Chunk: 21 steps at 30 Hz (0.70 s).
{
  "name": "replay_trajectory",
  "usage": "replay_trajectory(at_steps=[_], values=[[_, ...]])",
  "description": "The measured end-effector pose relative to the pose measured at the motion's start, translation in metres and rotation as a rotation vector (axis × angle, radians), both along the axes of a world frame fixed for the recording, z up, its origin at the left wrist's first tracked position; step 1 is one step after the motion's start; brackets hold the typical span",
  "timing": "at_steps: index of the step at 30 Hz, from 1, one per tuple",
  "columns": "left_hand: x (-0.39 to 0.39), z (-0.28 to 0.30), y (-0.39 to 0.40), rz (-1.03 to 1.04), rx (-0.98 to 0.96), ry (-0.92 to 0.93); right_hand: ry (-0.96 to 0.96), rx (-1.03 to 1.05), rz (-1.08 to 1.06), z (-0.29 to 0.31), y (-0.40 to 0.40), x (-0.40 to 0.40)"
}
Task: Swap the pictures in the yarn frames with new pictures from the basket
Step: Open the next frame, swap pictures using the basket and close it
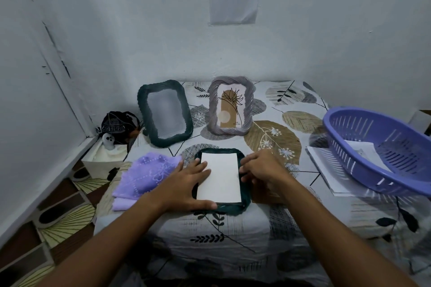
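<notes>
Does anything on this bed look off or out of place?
Yes: the purple basket is tilted, propped on a stack of papers. The dark green standing frame shows no picture, only a blank grey panel, while the grey frame holds a plant drawing.

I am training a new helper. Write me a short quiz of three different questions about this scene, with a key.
1. True or false: the lying frame shows a white sheet.
2. Which standing frame holds a plant picture? A) dark green frame B) grey frame
3. What lies left of the left hand?

Key: 1 true; 2 B; 3 the purple cloth. The right hand rests at the lying frame's right edge.
</notes>
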<state>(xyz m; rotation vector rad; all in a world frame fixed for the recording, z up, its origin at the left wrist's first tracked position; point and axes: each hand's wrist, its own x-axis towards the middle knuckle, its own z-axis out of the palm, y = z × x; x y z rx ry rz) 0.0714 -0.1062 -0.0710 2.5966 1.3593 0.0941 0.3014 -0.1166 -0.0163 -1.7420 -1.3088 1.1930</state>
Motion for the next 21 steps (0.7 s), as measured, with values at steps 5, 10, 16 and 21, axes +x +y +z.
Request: replay_trajectory(at_steps=[5,10,16,21], values=[[-0.001,-0.004,0.001,-0.009,0.007,0.001,0.051,0.037,-0.054,-0.003,0.002,-0.002],[0.000,-0.004,0.001,-0.004,0.003,-0.002,0.068,0.037,-0.080,-0.009,0.008,-0.010],[0.000,-0.002,0.000,0.002,-0.001,-0.007,-0.054,0.023,-0.055,-0.014,0.014,-0.010],[0.001,0.002,-0.003,0.008,-0.014,-0.016,-0.142,0.056,-0.046,-0.017,0.018,-0.004]])
